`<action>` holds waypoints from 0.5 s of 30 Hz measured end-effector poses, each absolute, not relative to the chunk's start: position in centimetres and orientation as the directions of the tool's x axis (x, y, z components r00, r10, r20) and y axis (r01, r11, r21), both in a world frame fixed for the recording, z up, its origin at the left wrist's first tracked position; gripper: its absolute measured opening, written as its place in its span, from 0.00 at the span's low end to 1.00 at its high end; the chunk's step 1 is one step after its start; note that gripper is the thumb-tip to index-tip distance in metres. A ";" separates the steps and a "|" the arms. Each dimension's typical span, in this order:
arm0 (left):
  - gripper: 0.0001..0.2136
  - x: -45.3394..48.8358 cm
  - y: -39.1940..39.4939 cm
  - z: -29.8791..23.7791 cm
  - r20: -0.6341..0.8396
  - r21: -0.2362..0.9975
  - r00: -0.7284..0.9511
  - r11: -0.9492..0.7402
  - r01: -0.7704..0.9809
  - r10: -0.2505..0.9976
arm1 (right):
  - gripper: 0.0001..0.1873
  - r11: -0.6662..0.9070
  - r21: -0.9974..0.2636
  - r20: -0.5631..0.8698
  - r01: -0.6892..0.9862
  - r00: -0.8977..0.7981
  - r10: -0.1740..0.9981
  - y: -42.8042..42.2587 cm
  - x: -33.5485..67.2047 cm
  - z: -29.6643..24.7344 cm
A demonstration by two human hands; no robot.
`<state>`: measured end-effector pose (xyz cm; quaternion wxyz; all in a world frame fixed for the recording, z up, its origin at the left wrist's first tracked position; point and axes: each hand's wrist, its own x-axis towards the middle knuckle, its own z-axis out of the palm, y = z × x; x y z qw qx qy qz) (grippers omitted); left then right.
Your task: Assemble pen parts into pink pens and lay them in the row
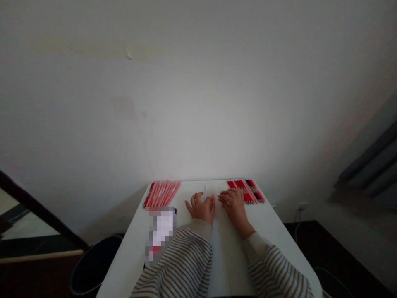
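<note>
Where the thin white stick (206, 191) lies: just beyond the left hand (203, 210), between the two pen groups; long axis near to far, almost straight; near end behind the fingers, so held or resting I cannot tell.
Nearer hand: the left; the right hand (233, 203) is farther off, to the right.
Left fingers: outer ones spread apart; whether thumb and forefinger pinch anything, I cannot tell.
Right fingers: close together, pointing far and left; their grip cannot be told.
Left pens (164, 193): mostly pink, side by side at the table's far left, far ends leaning right.
Right pens (254, 192): red, pink and black, at the far right, far ends leaning left, partly behind the right hand.
White table (231, 265): bears both groups and a pixelated object (163, 231), near side of the left pens.
Dark bin (89, 265): floor, left of the table; contents too dark to tell.
</note>
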<state>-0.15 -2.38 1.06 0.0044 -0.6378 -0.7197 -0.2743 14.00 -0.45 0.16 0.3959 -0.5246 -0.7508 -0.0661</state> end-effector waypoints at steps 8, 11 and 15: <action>0.12 0.3 -2.0 1.1 0.332 0.330 -0.113 -0.003 0.944 0.937 | 0.11 0.447 -0.422 0.697 0.789 -0.032 0.716 -0.1 15.8 -0.6; 0.12 0.2 -1.9 1.2 0.324 0.317 -0.068 -0.041 0.948 0.944 | 0.13 0.430 -0.472 0.697 0.769 0.027 0.717 0.0 16.3 -1.1; 0.11 0.2 -2.0 1.4 0.330 0.321 -0.027 -0.085 0.943 0.943 | 0.15 0.417 -0.546 0.679 0.726 0.092 0.729 0.0 16.3 -1.1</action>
